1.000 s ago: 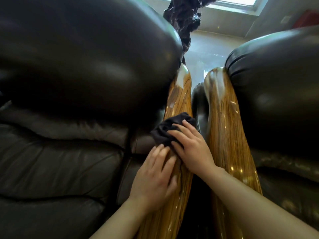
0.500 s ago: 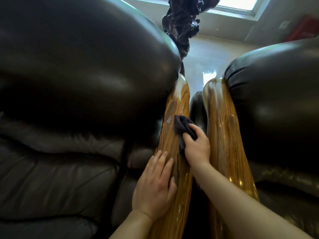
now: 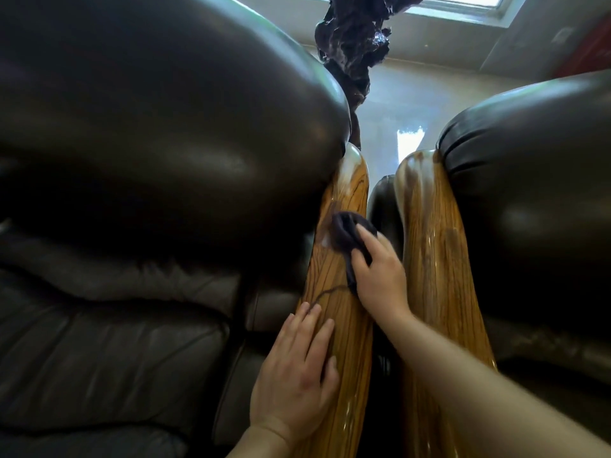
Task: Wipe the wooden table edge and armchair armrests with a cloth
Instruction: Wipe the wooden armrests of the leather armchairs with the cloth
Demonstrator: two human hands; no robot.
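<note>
Two glossy wooden armrests run away from me side by side: the left armrest (image 3: pixel 344 200) and the right armrest (image 3: pixel 433 226). My right hand (image 3: pixel 380 276) presses a dark cloth (image 3: pixel 347 231) onto the left armrest, about midway along it. The cloth is bunched under my fingers and a loose thread trails from it toward me. My left hand (image 3: pixel 297 371) lies flat with fingers spread on the near part of the same armrest, holding nothing.
Dark leather armchairs flank the armrests: one bulging backrest (image 3: pixel 165 133) at left, another (image 3: pixel 529 200) at right. A dark gnarled wood sculpture (image 3: pixel 357 38) stands beyond them on a shiny pale floor (image 3: pixel 390 104). A narrow gap separates the two armrests.
My right hand has slid the cloth farther up the left armrest, away from me. My left hand stays flat on the near part of that armrest.
</note>
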